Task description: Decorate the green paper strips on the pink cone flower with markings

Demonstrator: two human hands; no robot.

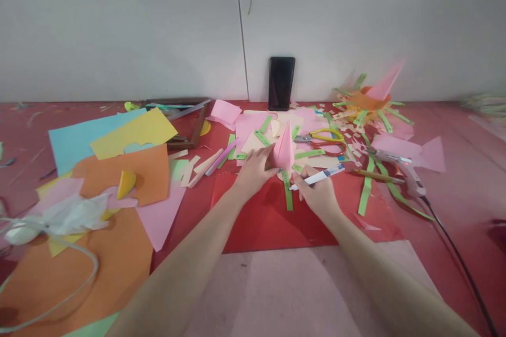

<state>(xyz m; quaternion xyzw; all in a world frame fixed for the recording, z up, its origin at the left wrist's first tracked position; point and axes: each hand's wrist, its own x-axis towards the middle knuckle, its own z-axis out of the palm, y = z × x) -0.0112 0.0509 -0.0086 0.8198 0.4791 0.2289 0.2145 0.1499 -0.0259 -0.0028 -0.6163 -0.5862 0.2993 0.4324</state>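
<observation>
A pink paper cone (284,150) stands upright in the middle, with green paper strips fanning out around its base. My left hand (256,169) grips the lower left side of this cone, fingertips partly hidden behind it. In my right hand (321,195) is a white marker (316,179) with a blue end, held like a pen. Its tip meets the green strip (288,192) that points toward me, which bears small dark marks. Under the strip lies a red sheet (253,221). Scissors (326,139) with yellow and red handles rest just behind my right hand.
A phone (281,83) leans against the wall. To the right are a glue gun (407,168) with a black cord and another cone piece (367,99) with green strips. Coloured sheets (126,174), a brown tray (195,134) and a white cable (89,268) occupy the left.
</observation>
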